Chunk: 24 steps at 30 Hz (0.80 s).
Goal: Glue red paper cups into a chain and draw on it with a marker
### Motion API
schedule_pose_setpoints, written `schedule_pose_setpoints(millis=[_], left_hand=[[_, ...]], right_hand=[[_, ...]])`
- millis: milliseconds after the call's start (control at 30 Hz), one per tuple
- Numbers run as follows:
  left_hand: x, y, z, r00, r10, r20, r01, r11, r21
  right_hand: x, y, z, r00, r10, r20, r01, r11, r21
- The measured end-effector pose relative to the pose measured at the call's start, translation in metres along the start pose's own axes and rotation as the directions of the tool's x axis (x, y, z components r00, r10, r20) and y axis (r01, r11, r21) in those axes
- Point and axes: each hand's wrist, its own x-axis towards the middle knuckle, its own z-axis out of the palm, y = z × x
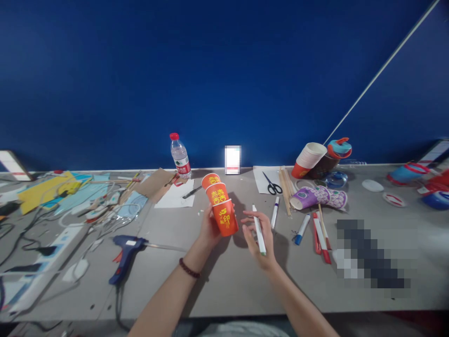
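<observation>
My left hand (209,230) grips a stack of three orange paper cups (220,204) with yellow print, held above the grey table (228,281) and tilted away from me. My right hand (258,239) is just to the right of the cups, palm up, fingers loosely curled around a white marker (259,230) that points away from me. A dark bead bracelet (189,269) is on my left wrist.
A blue glue gun (123,255) lies at the left front, amid cables and a power strip (52,250). Behind stand a water bottle (180,157), scissors on paper (272,184), wooden sticks (286,192), purple cups (317,197), a white cup stack (308,160) and several markers (317,231).
</observation>
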Motion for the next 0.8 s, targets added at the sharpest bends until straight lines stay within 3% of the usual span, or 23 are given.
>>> schedule_pose_setpoints(millis=[233, 533, 800], left_hand=[[0.001, 0.0, -0.003, 0.998, 0.029, -0.063, -0.025, 0.998, 0.057], [0.002, 0.0, -0.006, 0.998, 0.042, -0.053, -0.038, 0.997, 0.07], [0.004, -0.008, -0.014, 0.999, -0.026, -0.048, 0.034, 0.983, 0.179]], right_hand=[[-0.004, -0.002, 0.0, 0.998, -0.039, 0.051, 0.042, 0.998, -0.043], [-0.004, 0.008, -0.002, 0.989, -0.133, 0.063, 0.137, 0.987, -0.078], [0.001, 0.001, -0.004, 0.955, -0.285, 0.079, 0.292, 0.95, -0.11]])
